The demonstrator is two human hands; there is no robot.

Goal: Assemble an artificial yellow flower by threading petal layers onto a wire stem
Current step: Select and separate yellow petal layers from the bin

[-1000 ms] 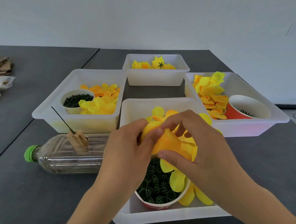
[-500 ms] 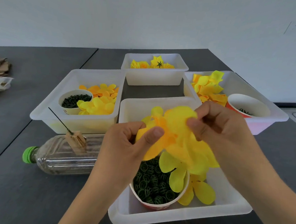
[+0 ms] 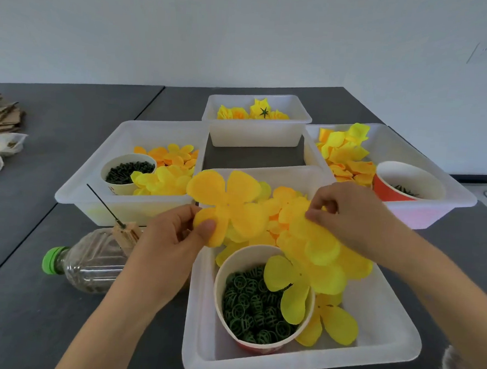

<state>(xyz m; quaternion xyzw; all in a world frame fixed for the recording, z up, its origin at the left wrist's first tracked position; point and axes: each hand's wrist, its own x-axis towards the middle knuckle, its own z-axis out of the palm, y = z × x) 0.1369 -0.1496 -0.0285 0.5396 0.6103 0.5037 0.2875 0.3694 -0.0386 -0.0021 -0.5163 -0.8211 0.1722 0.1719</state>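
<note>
My left hand: thumb and fingers pinching one yellow petal layer, lifted clear. My right hand: fingers pinching a petal bunch over the near tray. Near tray: loose petals, red cup of green ring pieces. Left tray: petals, white cup of dark pieces. Right tray: petals, red-sided cup. Far tub: finished flowers. Wire stem: clipped upright on a lying bottle.

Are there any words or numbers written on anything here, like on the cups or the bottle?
No text can be read anywhere.
White paper cup in the left tray: small red marks at its base, too blurred to read.
Clear plastic bottle with the green cap: no label shows.
Red paper cups, white plastic trays: no writing shows.
</note>
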